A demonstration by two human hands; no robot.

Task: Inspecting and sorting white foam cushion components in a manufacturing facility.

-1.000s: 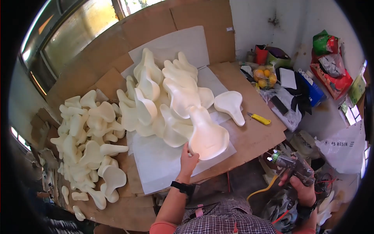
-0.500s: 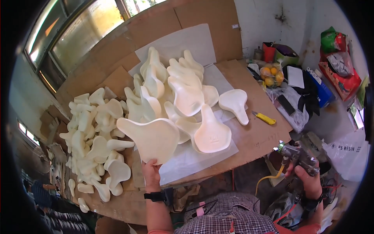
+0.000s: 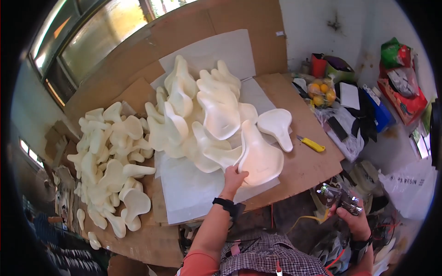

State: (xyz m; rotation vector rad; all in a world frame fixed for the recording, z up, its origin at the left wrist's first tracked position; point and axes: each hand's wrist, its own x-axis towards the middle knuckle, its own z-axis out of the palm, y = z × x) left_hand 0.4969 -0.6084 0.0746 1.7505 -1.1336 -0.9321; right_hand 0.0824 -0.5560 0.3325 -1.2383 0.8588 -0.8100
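1. Your left hand (image 3: 234, 180) pinches the near left edge of a cream, saddle-shaped piece (image 3: 261, 161); the fingertips are hidden, so how far they reach beneath it cannot be told.
2. This piece lies at the near right of a stack of similar pieces (image 3: 220, 112), its narrow end pointing away from you; whether it rests on the white sheet (image 3: 193, 198) or is slightly raised is unclear.
3. Your right hand (image 3: 355, 221) is wrapped around a spray gun (image 3: 343, 198), well apart from the piece; the trigger is hard to make out.
4. A yellow hose (image 3: 306, 217) shows near the gun, partly blurred.
5. The heap of pieces (image 3: 108, 161) at left overlaps too closely to count.
6. A yellow knife (image 3: 313, 145) lies at right; your forearms are cut off below.
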